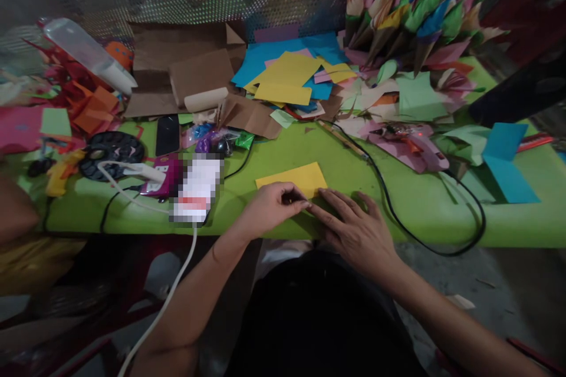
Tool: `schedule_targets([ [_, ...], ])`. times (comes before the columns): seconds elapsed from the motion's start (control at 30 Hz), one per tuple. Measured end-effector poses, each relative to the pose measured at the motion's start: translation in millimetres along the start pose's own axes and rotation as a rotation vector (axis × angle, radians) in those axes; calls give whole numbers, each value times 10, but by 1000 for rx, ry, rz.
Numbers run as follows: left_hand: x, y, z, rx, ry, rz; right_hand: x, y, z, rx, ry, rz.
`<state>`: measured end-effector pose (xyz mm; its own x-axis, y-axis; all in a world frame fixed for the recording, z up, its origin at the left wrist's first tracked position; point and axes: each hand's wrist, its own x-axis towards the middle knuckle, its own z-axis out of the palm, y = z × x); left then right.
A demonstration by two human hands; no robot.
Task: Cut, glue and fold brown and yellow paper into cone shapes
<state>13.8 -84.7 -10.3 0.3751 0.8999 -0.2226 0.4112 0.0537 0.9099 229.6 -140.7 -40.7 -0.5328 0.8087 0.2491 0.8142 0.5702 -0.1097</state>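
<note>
A sheet of yellow paper (294, 177) lies on the green table in front of me, its near edge partly covered by my hands. My left hand (274, 207) is at its near left side, with thumb and forefinger pinched together. Whatever that pinch holds, if anything, is too small to make out. Flat over the near right corner of the paper rests my right hand (358, 227), fingers stretched and spread. Its forefinger tip meets the left fingertips.
Loose yellow sheets (287, 73), blue paper (327, 47) and brown paper (177, 73) pile along the back. Paper cones (398, 17) stand back right. A glue gun (420, 147) trails a black cable. Left are a blurred-out phone-like object (197, 188), a purple socket block (165, 177) and another person's arm (15, 203).
</note>
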Motion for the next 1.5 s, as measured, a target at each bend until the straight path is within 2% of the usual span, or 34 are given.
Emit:
schedule_targets([
  [0.37,5,-31,-7,40,2,43,-6,-12,-6,-3,-31,5],
  [0.53,-36,32,3,143,126,129,-6,-7,4,4,-37,14],
  [0.73,-425,217,-210,311,286,178,-6,-8,15,15,-45,22],
  [0.87,-719,94,-397,492,371,168,-5,-20,19,38,-34,44],
  [0.97,-829,-7,-437,646,335,192,-5,-26,17,48,-31,47],
  [1.1,-753,-90,-390,801,326,237,-10,-27,20,44,-27,40],
  [1.2,-570,-191,-371,870,451,216,-12,-29,26,37,-19,41],
  [1.27,-450,-260,-371,901,484,188,-13,-31,29,36,-18,38],
  [1.37,-341,-298,-370,868,492,139,-12,-32,32,38,-12,39],
  [1.5,-325,-230,-356,707,439,109,-17,-24,45,43,-3,38],
])
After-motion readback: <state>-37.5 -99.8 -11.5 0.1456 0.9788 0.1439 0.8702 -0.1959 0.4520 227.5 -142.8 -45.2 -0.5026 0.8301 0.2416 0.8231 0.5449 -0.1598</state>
